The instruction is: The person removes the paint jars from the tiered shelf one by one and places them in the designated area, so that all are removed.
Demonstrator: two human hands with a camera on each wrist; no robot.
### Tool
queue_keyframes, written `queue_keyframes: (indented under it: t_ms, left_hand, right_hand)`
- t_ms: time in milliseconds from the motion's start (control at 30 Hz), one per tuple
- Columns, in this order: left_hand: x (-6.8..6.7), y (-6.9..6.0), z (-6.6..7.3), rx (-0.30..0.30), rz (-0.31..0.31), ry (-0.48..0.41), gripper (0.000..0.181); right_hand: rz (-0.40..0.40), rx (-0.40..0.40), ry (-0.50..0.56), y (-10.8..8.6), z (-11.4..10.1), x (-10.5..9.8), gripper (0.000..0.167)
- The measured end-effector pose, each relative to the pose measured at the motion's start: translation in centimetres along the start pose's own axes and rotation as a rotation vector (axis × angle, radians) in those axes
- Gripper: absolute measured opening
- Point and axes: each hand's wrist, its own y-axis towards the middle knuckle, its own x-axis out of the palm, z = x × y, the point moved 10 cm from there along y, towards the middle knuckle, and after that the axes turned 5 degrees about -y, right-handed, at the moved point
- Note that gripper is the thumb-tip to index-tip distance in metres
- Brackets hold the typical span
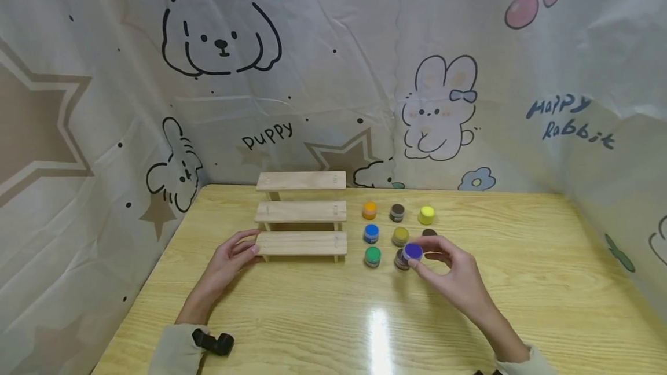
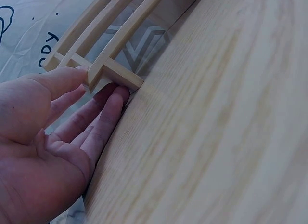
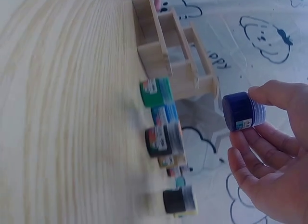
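Observation:
A three-tier wooden stand (image 1: 301,243) sits left of centre on the table. My left hand (image 1: 233,257) holds the left end of its lowest step, thumb on the step's edge and fingers by the leg in the left wrist view. Above the table, my right hand (image 1: 455,274) pinches a dark blue-violet paint jar (image 3: 240,111) between thumb and fingers. Beneath that jar a dark-lidded jar (image 1: 400,261) is partly hidden. Around it stand a green jar (image 1: 372,256), a blue jar (image 1: 371,233) and an ochre jar (image 1: 400,236).
Farther back are an orange jar (image 1: 369,210), a brown jar (image 1: 397,212) and a yellow jar (image 1: 426,214). Another dark lid (image 1: 429,232) shows behind my right hand. A printed cloth (image 1: 333,74) hangs behind the table (image 1: 292,317) and along its sides.

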Motion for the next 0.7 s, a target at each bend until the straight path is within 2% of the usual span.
queue_keyframes:
  t_ms: [233, 500, 700]
  left_hand:
    - [0.3, -0.1, 0.3, -0.002, -0.009, -0.007, 0.05]
    - [0.3, 0.0, 0.3, 0.013, -0.008, -0.028, 0.05]
    - [0.0, 0.0, 0.1, 0.004, -0.003, -0.016, 0.05]
  right_hand:
    - [0.011, 0.052, -0.04, -0.2, 2.0, -1.0, 0.034]
    - [-0.017, 0.114, -0.061, -0.2, 3.9, -1.6, 0.036]
    - [-0.053, 0.194, -0.065, -0.2, 5.9, -1.5, 0.038]
